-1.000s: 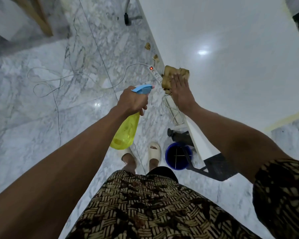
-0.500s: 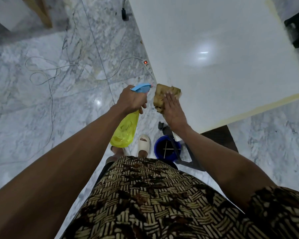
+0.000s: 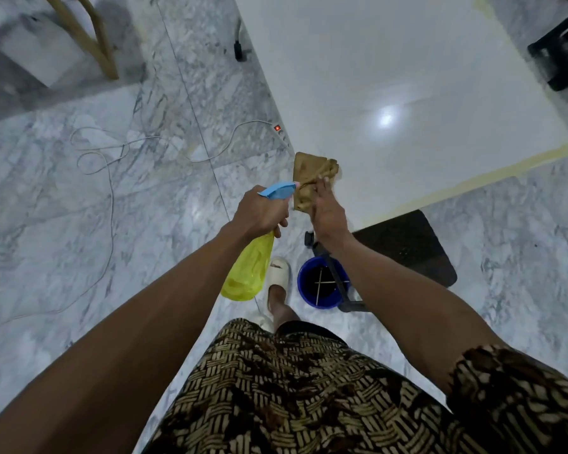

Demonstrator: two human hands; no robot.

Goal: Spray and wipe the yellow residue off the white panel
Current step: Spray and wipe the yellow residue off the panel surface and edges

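Your left hand (image 3: 259,213) grips the neck of the yellow spray bottle (image 3: 248,273), fingers curled round it under the blue trigger head (image 3: 277,190); the bottle hangs tilted, base toward you, out over the marble floor (image 3: 79,224) and clear of the white panel (image 3: 407,77). The nozzle points at the panel's near left corner.

Your right hand (image 3: 328,214) lies flat with straight fingers pressing the brown cloth (image 3: 310,178) against that corner. The cloth overhangs the panel's left edge, part on the white face, part past it. The two hands are just beside each other, the trigger head almost touching the cloth.

A yellow residue strip (image 3: 473,173) runs along the panel's near edge, from close to your right hand out to the right corner, and a fainter band climbs the right edge. The broad middle of the panel is open white surface with one light reflection.

Below the near edge a dark mat (image 3: 407,247) lies on the floor, and a blue bucket (image 3: 318,283) stands beside your sandalled foot (image 3: 277,273), with a dark frame crossing it. To the left, a white cable (image 3: 112,198) loops across the floor to a power strip (image 3: 281,132) lying tight along the panel's left edge. A wooden leg (image 3: 89,37) stands far left, well apart, and a black stool (image 3: 564,44) is beyond the right edge.
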